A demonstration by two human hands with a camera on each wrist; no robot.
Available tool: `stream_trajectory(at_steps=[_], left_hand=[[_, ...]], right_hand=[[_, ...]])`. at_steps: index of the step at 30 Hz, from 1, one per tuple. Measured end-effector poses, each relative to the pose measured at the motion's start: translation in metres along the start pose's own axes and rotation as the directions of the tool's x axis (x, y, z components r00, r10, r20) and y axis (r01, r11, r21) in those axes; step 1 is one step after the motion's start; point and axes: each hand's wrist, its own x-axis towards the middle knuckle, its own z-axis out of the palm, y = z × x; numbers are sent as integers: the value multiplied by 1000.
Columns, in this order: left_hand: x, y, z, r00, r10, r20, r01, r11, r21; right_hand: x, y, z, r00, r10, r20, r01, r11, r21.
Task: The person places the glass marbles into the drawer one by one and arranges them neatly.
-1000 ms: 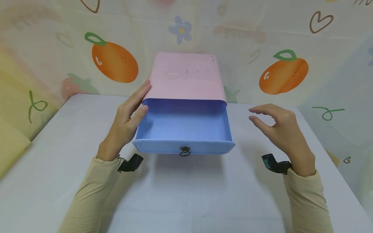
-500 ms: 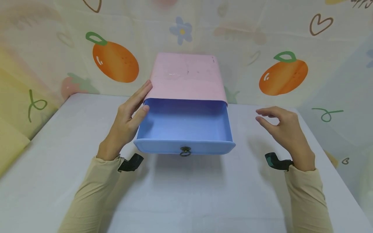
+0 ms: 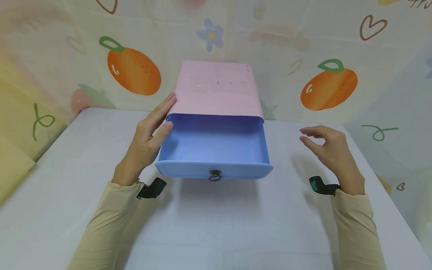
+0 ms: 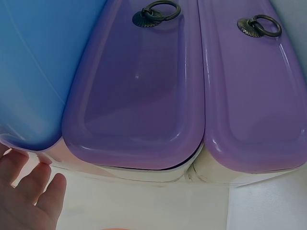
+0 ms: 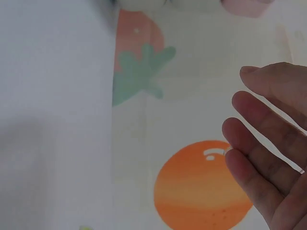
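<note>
A small drawer cabinet with a pink top stands at the back of the table. Its blue top drawer is pulled out and shows a bare inside, with a metal ring pull on the front. My left hand rests against the cabinet's left side, fingers extended and thumb by the drawer's edge. Below the blue drawer, the left wrist view shows two purple drawers pushed in, each with a ring pull. My right hand hovers right of the cabinet, fingers loosely bent and holding nothing.
The table has a white cover. Behind it hangs a curtain printed with oranges, hearts and flowers. Dark wrist-camera mounts stick out from both cuffs.
My right hand has drawn a little further right, away from the cabinet, its thumb and fingers slightly closer together. The left hand and the drawer have stayed in place.
</note>
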Motion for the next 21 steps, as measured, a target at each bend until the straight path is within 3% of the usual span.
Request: stream_trajectory(at_steps=[21], left_hand=[[0, 1, 0, 1000, -6, 0, 6, 1000, -8]], right_hand=[[-7, 29, -3, 987, 152, 44, -151, 988, -20]])
